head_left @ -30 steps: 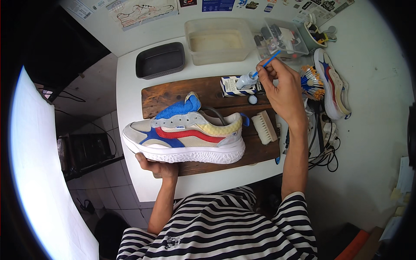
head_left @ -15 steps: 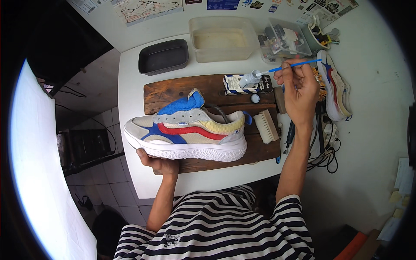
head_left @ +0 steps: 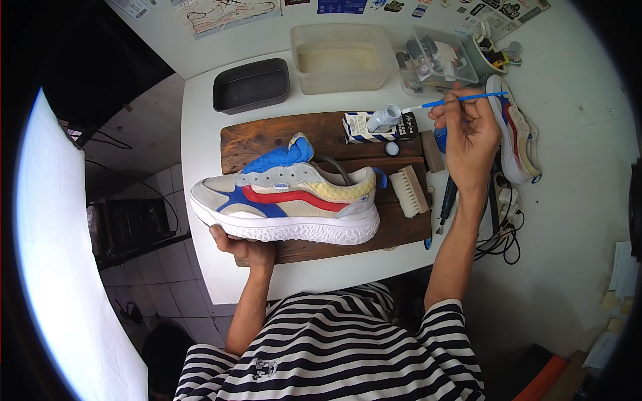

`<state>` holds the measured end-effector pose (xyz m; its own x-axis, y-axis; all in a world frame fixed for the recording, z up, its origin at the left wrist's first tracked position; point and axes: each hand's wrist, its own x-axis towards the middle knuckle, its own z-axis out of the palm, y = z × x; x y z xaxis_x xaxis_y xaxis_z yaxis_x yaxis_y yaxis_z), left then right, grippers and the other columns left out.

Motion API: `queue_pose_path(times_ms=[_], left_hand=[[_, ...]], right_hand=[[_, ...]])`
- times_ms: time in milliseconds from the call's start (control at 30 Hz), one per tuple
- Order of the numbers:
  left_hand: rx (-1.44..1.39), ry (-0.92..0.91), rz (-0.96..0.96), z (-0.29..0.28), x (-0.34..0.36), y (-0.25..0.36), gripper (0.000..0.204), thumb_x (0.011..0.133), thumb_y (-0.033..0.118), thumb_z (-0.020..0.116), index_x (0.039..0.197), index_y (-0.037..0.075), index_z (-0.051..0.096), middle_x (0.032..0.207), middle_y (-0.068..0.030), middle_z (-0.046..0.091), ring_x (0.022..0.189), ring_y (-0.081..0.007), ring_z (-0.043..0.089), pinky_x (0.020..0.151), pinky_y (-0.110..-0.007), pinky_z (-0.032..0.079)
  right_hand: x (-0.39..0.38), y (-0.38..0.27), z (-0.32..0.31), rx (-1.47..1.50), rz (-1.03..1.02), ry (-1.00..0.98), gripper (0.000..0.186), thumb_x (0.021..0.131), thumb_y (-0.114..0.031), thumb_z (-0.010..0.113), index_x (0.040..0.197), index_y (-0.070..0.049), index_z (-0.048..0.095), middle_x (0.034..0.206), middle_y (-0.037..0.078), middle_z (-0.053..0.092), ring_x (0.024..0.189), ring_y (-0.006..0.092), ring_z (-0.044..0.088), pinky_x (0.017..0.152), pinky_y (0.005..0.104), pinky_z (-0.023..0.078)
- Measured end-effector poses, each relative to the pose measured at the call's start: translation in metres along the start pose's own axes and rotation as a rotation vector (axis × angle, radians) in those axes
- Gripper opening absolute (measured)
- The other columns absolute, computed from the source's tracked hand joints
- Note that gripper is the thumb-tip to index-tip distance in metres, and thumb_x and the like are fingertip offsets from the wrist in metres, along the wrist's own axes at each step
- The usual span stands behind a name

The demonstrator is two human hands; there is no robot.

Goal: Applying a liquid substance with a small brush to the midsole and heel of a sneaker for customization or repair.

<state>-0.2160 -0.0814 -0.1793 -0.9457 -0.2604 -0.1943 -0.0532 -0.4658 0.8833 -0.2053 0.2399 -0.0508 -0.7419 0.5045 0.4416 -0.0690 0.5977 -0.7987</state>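
My left hand (head_left: pixel 244 250) grips a sneaker (head_left: pixel 294 200) from below, under its white sole near the toe. The shoe is cream and grey with a red side stripe, blue patches and a raised blue tongue; its toe points left. In my right hand (head_left: pixel 468 130) is a thin blue paintbrush (head_left: pixel 461 99), pinched between the fingers, its pale tip just right of the mouth of a small bottle (head_left: pixel 384 119). That bottle is uncapped and leans on a striped box (head_left: pixel 359 127). A small round cap (head_left: pixel 392 148) lies in front of it.
A wooden board (head_left: pixel 257 137) lies beneath, with a cream-bristled brush (head_left: pixel 409 192) at its right. Behind stand a black tray (head_left: pixel 251 85), a clear tub (head_left: pixel 342 60) and a box of supplies (head_left: pixel 438 61). A second sneaker (head_left: pixel 515 134) and cables (head_left: pixel 501 234) are at the right.
My right hand has moved slightly right, drawing the paintbrush tip out of the bottle's mouth. My left hand still holds the sneaker in nearly the same place.
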Motion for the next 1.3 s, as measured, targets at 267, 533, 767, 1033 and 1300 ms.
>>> queue_pose_path(times_ms=[267, 533, 767, 1033, 1300], left_hand=[[0.000, -0.013, 0.012, 0.001, -0.001, -0.001, 0.077, 0.095, 0.069, 0.031, 0.139, 0.005, 0.041, 0.128, -0.0133, 0.054, 0.120, -0.0247, 0.054, 0.103, -0.042, 0.043], [-0.047, -0.016, -0.023, 0.001, 0.000, 0.001, 0.076, 0.095, 0.068, 0.031, 0.141, 0.008, 0.039, 0.130, -0.0140, 0.053, 0.121, -0.0262, 0.054, 0.104, -0.043, 0.043], [-0.040, -0.049, -0.033, 0.000, 0.002, 0.001, 0.078, 0.094, 0.069, 0.032, 0.142, 0.007, 0.038, 0.131, -0.0148, 0.053, 0.123, -0.0270, 0.053, 0.105, -0.044, 0.042], [-0.024, -0.003, -0.028, 0.002, 0.001, 0.003, 0.081, 0.094, 0.070, 0.031, 0.144, 0.007, 0.036, 0.136, -0.0156, 0.050, 0.127, -0.0267, 0.051, 0.108, -0.043, 0.040], [0.024, -0.055, 0.021, 0.008, 0.002, 0.004, 0.084, 0.094, 0.072, 0.030, 0.148, 0.007, 0.032, 0.138, -0.0145, 0.049, 0.130, -0.0266, 0.050, 0.110, -0.043, 0.040]], right_hand=[[-0.005, 0.009, 0.009, 0.058, 0.050, 0.021, 0.013, 0.100, -0.007, 0.059, 0.100, 0.005, 0.059, 0.076, 0.011, 0.070, 0.066, 0.0118, 0.065, 0.062, 0.0252, 0.055], [-0.001, 0.004, 0.003, 0.091, 0.024, 0.036, 0.011, 0.100, -0.006, 0.058, 0.100, 0.005, 0.058, 0.079, 0.011, 0.070, 0.068, 0.0115, 0.066, 0.062, 0.0247, 0.054], [-0.013, 0.001, -0.001, 0.198, -0.012, 0.054, 0.012, 0.102, -0.007, 0.055, 0.103, 0.004, 0.054, 0.081, 0.013, 0.069, 0.067, 0.0145, 0.065, 0.067, 0.0294, 0.056], [-0.109, -0.010, 0.002, 0.619, 0.050, 0.090, 0.013, 0.105, -0.009, 0.044, 0.108, 0.004, 0.046, 0.085, 0.022, 0.065, 0.066, 0.0236, 0.066, 0.066, 0.0396, 0.062], [-0.168, -0.017, 0.035, 0.678, 0.153, 0.215, 0.016, 0.105, -0.010, 0.042, 0.113, 0.004, 0.041, 0.092, 0.024, 0.063, 0.069, 0.0225, 0.065, 0.070, 0.0441, 0.065]])
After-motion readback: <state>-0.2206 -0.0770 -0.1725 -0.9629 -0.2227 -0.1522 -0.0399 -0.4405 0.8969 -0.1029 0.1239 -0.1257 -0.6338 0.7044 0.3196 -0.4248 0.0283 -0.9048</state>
